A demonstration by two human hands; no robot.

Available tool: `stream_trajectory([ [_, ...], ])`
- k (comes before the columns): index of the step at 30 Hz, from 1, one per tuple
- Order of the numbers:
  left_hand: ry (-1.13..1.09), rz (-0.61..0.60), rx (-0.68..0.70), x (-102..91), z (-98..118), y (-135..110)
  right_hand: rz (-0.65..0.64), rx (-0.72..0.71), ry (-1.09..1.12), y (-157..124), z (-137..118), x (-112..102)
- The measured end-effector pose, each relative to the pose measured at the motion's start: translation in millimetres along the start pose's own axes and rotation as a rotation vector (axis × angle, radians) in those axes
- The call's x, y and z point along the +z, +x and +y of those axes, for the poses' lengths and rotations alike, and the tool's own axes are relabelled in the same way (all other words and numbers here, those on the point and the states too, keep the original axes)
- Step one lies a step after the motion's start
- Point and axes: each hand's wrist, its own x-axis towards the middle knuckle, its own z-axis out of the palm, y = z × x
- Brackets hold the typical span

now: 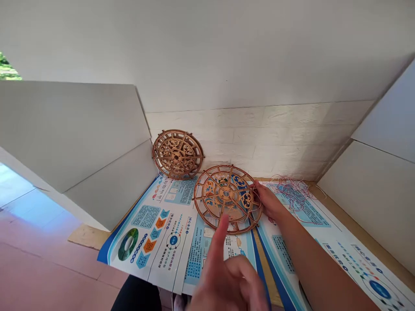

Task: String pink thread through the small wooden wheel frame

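A round wooden fretwork frame (227, 198) with blue and orange inlay stands tilted on the printed posters (168, 224). My right hand (268, 199) grips its right rim, fingers closed on the edge. My left hand (228, 270) hovers close to the camera, blurred, index finger stretched out toward the frame and the other fingers curled. A second, plain wooden fretwork disc (177, 154) leans against the back wall, apart from both hands.
A tangle of pink and white thread (293, 190) lies on the poster right of the frame. White panels (97, 142) wall in the left side and another white panel (372, 190) the right. The table's wooden edge (87, 236) shows at the lower left.
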Motion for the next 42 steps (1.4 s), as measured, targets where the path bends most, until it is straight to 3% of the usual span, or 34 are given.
stream_trajectory([
  [2,-0.198,-0.011,0.052,-8.0,-11,15,0.006,0.009,-0.007,0,0,1],
  [5,-0.674,-0.082,0.066,-16.7,-15,27,0.001,0.017,-0.025,1,1,1],
  [9,-0.816,-0.109,0.08,-20.3,-7,28,-0.006,0.014,-0.04,2,3,0],
  [17,-0.681,-0.051,0.028,-21.7,7,34,-0.006,0.009,-0.039,2,3,1],
  [20,-0.471,0.028,-0.008,-28.3,13,53,-0.027,-0.005,-0.039,2,3,-1],
  [23,-0.091,0.116,0.063,-43.5,21,83,-0.07,-0.025,-0.042,2,2,-3],
  [26,0.35,0.182,0.196,-62.9,31,113,-0.074,-0.028,-0.032,1,0,-4],
  [28,0.506,0.2,0.21,-77.7,37,131,-0.072,-0.018,-0.008,1,-1,-4],
  [31,0.622,0.37,0.252,-108.8,41,155,-0.051,-0.001,0.015,-1,-2,-3],
  [34,0.599,0.567,0.195,-154.5,39,174,-0.039,0.001,0.021,-1,-2,-3],
  [37,0.405,0.677,0.191,-203.3,28,182,-0.049,-0.011,0.004,-1,0,-4],
  [39,0.336,0.701,0.129,-227.3,19,181,-0.051,-0.015,-0.018,0,0,-5],
  [42,0.295,0.627,0.075,-243.9,8,179,-0.035,-0.015,-0.023,1,1,-4],
])
